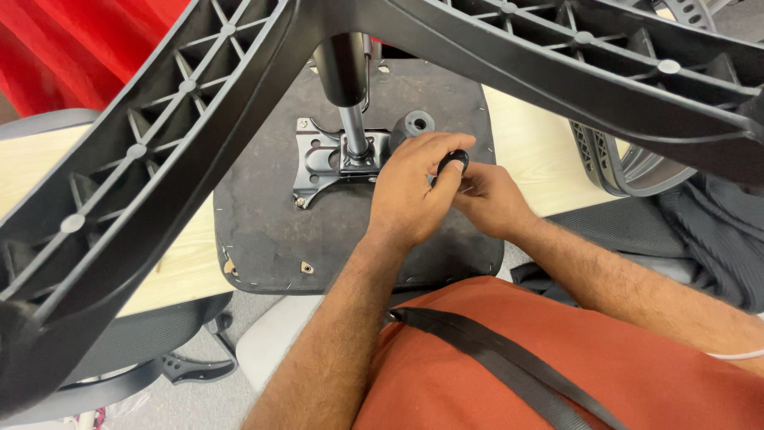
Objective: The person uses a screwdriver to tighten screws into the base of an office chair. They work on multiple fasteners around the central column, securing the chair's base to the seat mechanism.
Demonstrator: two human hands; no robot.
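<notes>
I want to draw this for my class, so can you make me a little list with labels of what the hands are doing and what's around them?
Place: pale wooden table
Main thing: upturned chair seat, dark underside up
On the seat: metal plate with gas cylinder standing in it
Overhead: black star base, ribbed legs spread wide
Left hand: fingers closed around a black knob
Right hand: tucked close behind the left, what it holds is hidden
Nearby: curved black chair parts on the right
Behind: red cloth
</notes>
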